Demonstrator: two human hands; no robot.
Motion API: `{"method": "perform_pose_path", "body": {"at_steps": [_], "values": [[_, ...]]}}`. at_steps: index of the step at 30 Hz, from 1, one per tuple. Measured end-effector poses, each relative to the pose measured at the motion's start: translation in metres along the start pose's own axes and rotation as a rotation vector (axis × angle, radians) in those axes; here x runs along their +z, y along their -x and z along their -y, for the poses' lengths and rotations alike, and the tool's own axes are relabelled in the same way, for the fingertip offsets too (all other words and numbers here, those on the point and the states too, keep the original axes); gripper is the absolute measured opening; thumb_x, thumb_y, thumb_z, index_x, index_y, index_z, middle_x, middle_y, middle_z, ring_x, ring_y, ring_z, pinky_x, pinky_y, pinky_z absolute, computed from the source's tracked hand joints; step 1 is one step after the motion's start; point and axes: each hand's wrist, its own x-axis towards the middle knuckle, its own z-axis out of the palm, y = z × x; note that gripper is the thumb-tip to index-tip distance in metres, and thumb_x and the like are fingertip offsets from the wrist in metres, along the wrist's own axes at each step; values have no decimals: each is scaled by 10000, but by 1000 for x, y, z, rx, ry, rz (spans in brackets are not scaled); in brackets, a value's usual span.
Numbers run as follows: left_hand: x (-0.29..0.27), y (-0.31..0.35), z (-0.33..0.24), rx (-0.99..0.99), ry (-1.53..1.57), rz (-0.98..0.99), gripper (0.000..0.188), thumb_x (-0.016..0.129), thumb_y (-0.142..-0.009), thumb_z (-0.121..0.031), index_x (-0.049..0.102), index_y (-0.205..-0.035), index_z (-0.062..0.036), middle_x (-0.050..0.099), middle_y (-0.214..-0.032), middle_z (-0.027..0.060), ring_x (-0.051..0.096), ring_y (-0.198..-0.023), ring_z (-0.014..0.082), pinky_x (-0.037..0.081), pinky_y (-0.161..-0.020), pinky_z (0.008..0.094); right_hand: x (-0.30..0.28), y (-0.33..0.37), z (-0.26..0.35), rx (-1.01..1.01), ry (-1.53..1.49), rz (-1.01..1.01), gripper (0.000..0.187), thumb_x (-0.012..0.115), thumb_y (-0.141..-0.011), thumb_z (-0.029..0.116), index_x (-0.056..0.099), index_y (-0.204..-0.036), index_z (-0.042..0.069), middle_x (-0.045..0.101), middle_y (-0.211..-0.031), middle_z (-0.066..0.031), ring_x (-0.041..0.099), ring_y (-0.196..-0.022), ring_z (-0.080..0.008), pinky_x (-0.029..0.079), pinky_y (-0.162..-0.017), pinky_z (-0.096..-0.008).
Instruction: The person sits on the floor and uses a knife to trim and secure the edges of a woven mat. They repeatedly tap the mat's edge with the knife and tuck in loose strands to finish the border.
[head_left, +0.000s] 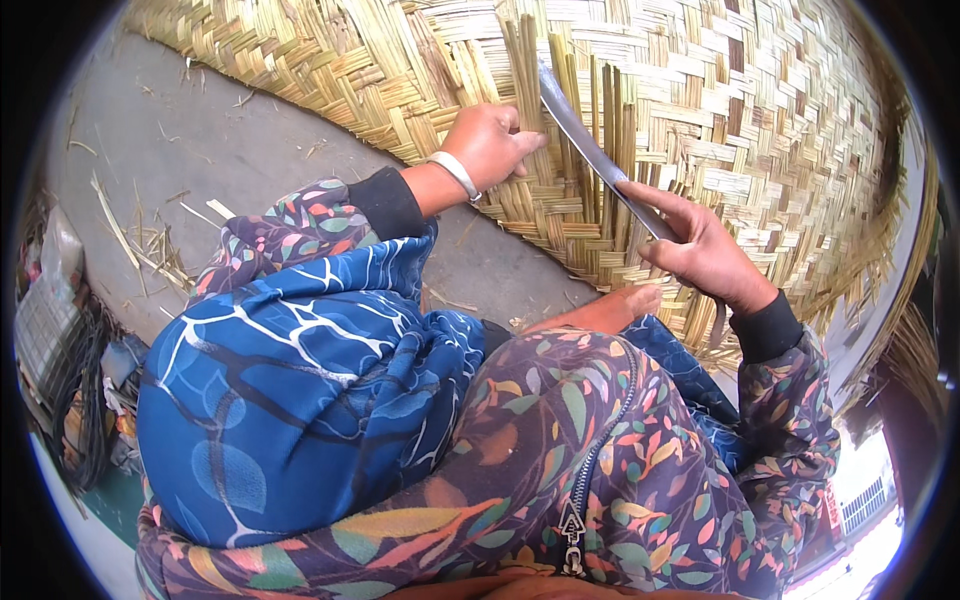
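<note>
A large mat woven from flat, straw-coloured reed strips (690, 90) spreads ahead of me. Several upright reed strips (522, 75) stand out of its weave near the middle. My left hand (490, 145), with a white bracelet at the wrist, is closed at the base of these strips; thumb and fingertips pinch there. In my right hand (695, 235) is a long, narrow metal blade (585, 140), slanting up and left. Its far end lies among the upright strips, a little right of my left hand. My right fingers wrap round its lower part.
A bare foot (640, 298) rests at the mat's near edge. Loose straw scraps (150, 250) lie on the grey floor (300, 135) to the left. Black cables (88, 400) and bags stand at the far left. The mat's right side curves upward.
</note>
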Motion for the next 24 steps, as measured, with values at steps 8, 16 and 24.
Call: {"method": "perform_pose_path", "body": {"at_steps": [8,16,24], "values": [[-3,3,5,-69,197,-45,288,708,-845,-238,599,-719,-3,640,-603,86,563,-465,93,427,-412,220,12,0,10,98,584,-97,609,611,-750,167,505,-1348,126,668,-911,-193,662,-754,-243,512,-737,-332],[-10,7,8,-63,308,-64,279,697,-860,-260,624,-785,-1,651,-637,71,579,-502,83,440,-428,202,13,-7,9,-32,403,-76,604,619,-744,179,516,-1335,114,660,-881,-223,664,-750,-287,514,-724,-356],[-18,-1,-10,-76,399,-97,256,677,-881,-278,623,-820,-36,643,-661,44,589,-542,77,448,-477,179,40,-53,-27,-163,805,-331,608,611,-744,230,496,-1340,184,647,-711,-187,644,-673,-362,510,-647,-463]]}}
